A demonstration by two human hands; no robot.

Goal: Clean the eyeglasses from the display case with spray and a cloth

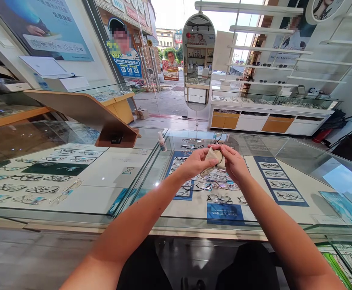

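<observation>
Above the glass counter my left hand [200,162] is closed around a beige cleaning cloth [209,168]. My right hand [234,163] meets it, its fingers pinched at the cloth's right edge. A thin dark curve, which looks like an eyeglass rim, shows against the cloth between the hands; most of it is hidden. Just beyond my fingers is a pair of eyeglasses [220,137], with more frames [192,141] to its left on the counter. A small white spray bottle [162,141] stands on the glass left of my hands.
Rows of eyeglasses [42,189] lie inside the glass display counter [151,173], with a blue tray of frames [280,181] at right. A brown slanted board [82,108] juts over the left side. Beyond stand an oval mirror [198,60] and a low display cabinet [253,121].
</observation>
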